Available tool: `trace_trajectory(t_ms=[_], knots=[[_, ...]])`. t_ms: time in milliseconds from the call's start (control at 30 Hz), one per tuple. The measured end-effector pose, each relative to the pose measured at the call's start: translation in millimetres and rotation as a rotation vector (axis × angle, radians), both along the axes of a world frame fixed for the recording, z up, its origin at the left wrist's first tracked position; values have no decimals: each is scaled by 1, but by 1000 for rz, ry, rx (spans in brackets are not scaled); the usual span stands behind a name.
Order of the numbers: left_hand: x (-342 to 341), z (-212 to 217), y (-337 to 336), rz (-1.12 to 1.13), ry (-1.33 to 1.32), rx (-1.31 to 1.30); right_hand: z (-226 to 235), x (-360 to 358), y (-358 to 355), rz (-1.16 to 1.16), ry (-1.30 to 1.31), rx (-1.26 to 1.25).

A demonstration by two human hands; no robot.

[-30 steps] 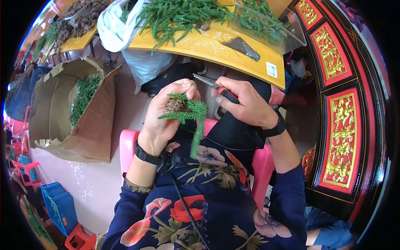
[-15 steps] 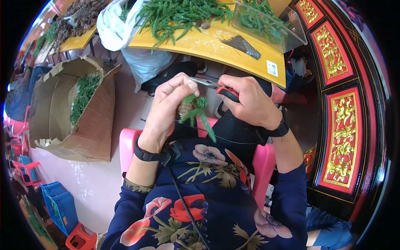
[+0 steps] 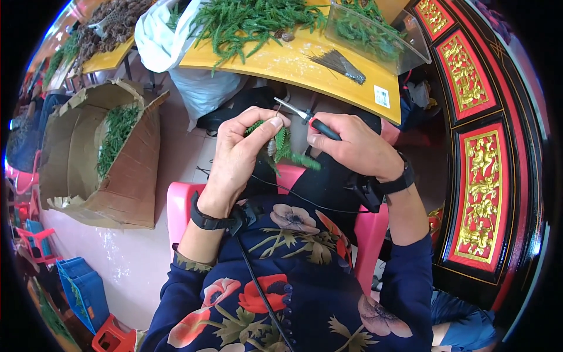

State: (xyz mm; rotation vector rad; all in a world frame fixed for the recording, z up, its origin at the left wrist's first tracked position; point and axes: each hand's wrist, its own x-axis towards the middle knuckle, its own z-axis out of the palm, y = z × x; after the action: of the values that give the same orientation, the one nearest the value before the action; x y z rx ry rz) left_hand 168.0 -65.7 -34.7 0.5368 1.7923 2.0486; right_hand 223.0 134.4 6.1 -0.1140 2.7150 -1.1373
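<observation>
Shifted closer together: left hand [image 3: 237, 161] pinching green sprig [image 3: 281, 146], right hand [image 3: 358, 146] gripping pliers [image 3: 308, 120] just beside; heap of sprigs [image 3: 252, 23] beyond, unworked.

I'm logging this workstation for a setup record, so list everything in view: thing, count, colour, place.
green sprig: one, green, pinched in the left hand's fingers
pliers: one, metal tip with dark and red grip, in the right hand
yellow table: one, yellow, ahead of the person
loose sprigs: a heap, green, on the table
wire bundle: one, dark grey, on the table
clear box: one, transparent, with greenery in it, table's right end
white bag: one, white, at the table's left edge
cardboard box: one, brown, on the floor at left, greenery inside
pink stool: one, pink, under the person
left hand: one, black wristband
right hand: one, black wristband
</observation>
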Motion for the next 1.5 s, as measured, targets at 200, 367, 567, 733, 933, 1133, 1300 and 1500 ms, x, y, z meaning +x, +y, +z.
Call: trace_trajectory(t_ms=[200,367,567,733,933,1133,1300,1500], knots=[[-2,-2,1,84,8,18,-4,9,-5,-32,79,-8],[2,4,2,136,127,-41,-2,11,-10,-50,67,112],[2,-3,3,214,295,-99,0,10,-12,-38,99,163],[2,-2,3,235,335,-119,3,9,-12,-27,78,137],[1,0,1,226,346,-139,1,4,-9,15,39,79],[-2,-6,0,255,440,-207,0,3,-11,20,90,95],[-5,-6,0,153,164,-102,-3,2,-13,-36,181,199],[-4,1,0,97,-117,84,3,-4,-14,-28,114,106]])
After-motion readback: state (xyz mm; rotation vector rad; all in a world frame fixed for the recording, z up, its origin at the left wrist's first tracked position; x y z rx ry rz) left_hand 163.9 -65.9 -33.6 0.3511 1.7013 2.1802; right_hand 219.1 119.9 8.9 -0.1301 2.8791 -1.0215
